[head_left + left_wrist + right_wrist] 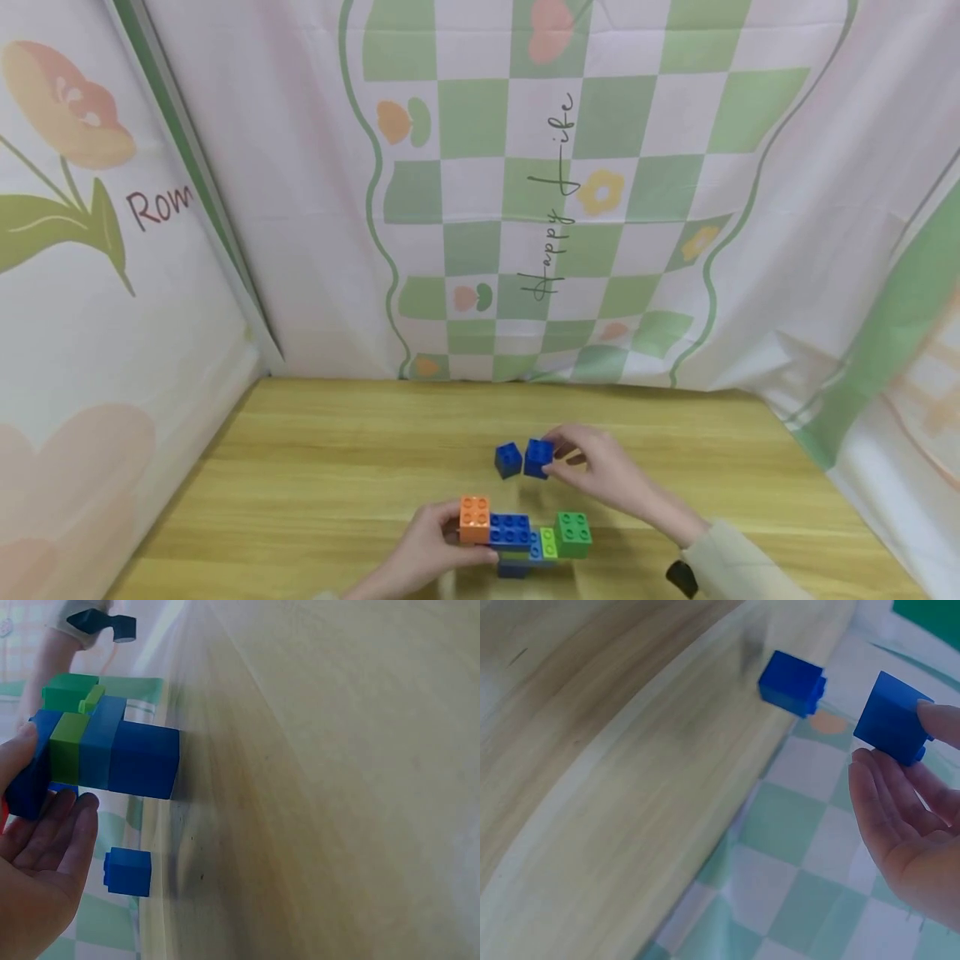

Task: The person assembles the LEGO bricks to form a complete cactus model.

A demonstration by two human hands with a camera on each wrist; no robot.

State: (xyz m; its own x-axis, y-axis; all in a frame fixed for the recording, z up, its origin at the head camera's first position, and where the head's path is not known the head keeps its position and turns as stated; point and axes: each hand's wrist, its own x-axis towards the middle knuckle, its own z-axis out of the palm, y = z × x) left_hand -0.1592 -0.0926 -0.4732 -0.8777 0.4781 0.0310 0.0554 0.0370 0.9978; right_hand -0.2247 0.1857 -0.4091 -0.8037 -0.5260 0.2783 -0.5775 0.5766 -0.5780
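Note:
In the head view, my left hand (422, 544) grips the left end of a joined toy brick assembly, by its orange brick (475, 519) and dark blue brick (510, 530). A light blue brick, a lime brick (549, 543) and a green brick (573, 534) extend to its right. Underneath, another blue brick (145, 760) forms the base. My right hand (600, 468) pinches a loose blue brick (892, 718) between thumb and fingers, behind the assembly. A second blue brick (508, 460) stands on the table just left of it, apart from both hands.
The wooden table (337, 450) runs back to a hanging white cloth (300, 250) with green checks. Another printed cloth (82, 350) hangs along the left side. A dark strap piece (682, 577) shows at my right sleeve.

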